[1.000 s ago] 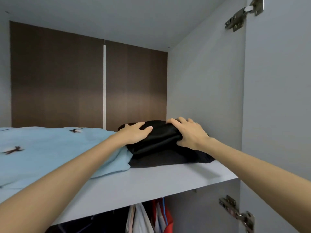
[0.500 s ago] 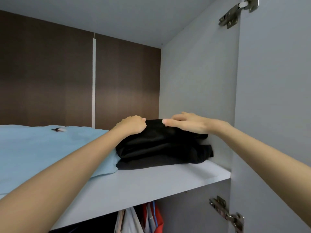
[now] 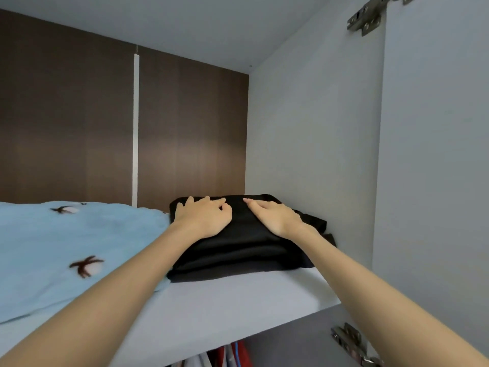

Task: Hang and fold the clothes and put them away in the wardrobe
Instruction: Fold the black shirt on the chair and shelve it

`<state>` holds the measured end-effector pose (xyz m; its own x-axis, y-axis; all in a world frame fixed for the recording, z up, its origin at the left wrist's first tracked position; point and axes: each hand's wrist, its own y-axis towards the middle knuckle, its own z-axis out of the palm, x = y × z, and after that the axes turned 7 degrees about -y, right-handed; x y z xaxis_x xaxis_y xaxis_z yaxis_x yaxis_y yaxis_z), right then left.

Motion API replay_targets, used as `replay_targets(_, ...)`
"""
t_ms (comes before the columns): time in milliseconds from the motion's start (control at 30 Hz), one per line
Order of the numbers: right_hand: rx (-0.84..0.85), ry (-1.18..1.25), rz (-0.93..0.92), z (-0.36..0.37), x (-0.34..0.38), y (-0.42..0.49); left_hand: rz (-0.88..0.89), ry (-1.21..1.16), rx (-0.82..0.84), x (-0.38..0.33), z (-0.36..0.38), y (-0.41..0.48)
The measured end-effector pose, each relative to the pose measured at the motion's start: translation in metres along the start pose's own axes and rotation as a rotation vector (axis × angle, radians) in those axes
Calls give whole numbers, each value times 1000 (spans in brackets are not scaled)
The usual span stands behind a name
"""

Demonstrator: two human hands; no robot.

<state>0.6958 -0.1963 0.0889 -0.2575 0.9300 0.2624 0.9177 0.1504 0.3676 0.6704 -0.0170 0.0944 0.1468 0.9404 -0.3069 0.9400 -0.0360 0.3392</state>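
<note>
A folded black garment (image 3: 238, 250) lies on the wardrobe's upper shelf (image 3: 238, 305), pushed against the right inner wall. My left hand (image 3: 203, 218) lies on its top left part, fingers spread over the cloth with the index finger bent. My right hand (image 3: 272, 217) rests flat on its top right part, fingers straight and pointing left. The two hands nearly meet at the garment's middle. A light blue blanket (image 3: 66, 250) with dark bird-like marks fills the shelf's left side and touches the black garment.
The brown back panel (image 3: 185, 133) stands behind the clothes. The open door (image 3: 436, 154) with metal hinges (image 3: 366, 18) is on the right. Hanging clothes (image 3: 227, 356) show under the shelf edge.
Both hands have moved onto the top of the black garment and closer together. The garment sits further back and tighter against the right wall. The view has tilted slightly.
</note>
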Motion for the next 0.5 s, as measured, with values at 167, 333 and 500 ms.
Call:
replay_targets(167, -73, -25, -4, -1, 5, -14, 29, 0, -87, 0, -4, -13)
replay_targets(333, -35, -80, -47, -32, 10, -32, 50, -70, -188, -3, -19, -41)
replay_targets(500, -280, -125, -233, -68, 19, -73, 152, -40, -331, -15, -45, -86)
